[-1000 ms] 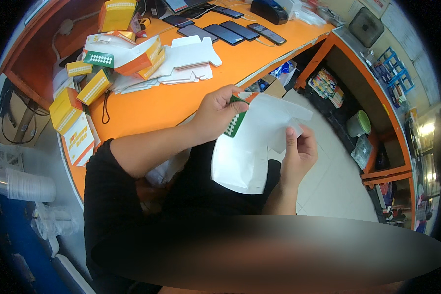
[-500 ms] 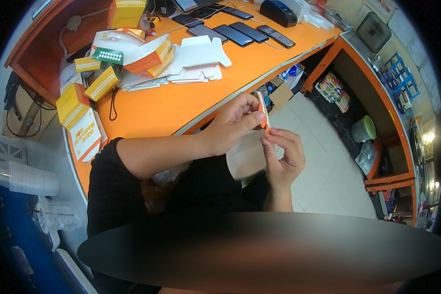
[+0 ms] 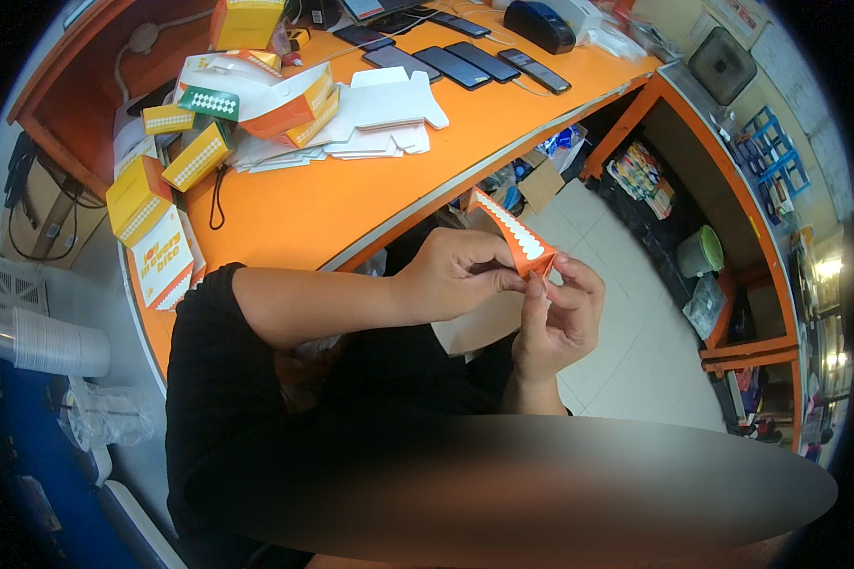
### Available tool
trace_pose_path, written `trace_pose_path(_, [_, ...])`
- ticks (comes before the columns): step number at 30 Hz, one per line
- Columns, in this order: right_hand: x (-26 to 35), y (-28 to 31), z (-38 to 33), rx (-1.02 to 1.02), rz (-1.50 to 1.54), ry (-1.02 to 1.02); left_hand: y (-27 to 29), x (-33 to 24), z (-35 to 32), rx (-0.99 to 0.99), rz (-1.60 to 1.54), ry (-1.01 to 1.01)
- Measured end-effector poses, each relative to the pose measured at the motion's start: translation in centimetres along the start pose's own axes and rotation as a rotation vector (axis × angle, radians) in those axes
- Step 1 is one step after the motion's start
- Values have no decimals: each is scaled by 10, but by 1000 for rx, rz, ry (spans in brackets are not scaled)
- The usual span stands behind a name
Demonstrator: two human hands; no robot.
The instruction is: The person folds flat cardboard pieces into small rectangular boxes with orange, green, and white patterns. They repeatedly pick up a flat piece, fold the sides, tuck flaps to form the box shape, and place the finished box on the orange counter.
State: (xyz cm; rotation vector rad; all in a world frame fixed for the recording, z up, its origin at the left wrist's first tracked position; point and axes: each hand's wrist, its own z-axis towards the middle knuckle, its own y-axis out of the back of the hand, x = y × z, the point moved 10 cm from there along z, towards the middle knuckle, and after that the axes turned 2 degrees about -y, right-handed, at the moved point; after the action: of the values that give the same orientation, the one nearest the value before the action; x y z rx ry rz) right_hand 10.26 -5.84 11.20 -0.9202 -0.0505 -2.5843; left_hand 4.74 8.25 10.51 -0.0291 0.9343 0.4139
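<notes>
We have a single view, from a wide fisheye camera worn on the person's head, the left one of a side-by-side pair. We look steeply down over the chest and lap, close to the left hand (image 3: 455, 275) and right hand (image 3: 555, 318), which sit near the middle of the picture. Our view faces forward and down: the orange desk (image 3: 332, 199) fills the upper left, the tiled floor (image 3: 636, 351) the right. Straight edges bend toward the dark round rim. No second view shares the scene.

Both hands' grip holds a folded carton (image 3: 510, 239) before the desk (image 3: 351, 194), where flat cartons (image 3: 380, 119) lie.
</notes>
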Motion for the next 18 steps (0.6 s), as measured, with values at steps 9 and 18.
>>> trace_pose_path(9, [-10,-9,3,192,-118,-108,1,19,-1,-65,-223,198])
trace_pose_path(18, [-50,1,5,47,294,-463,-22,23,-3,211,-189,237])
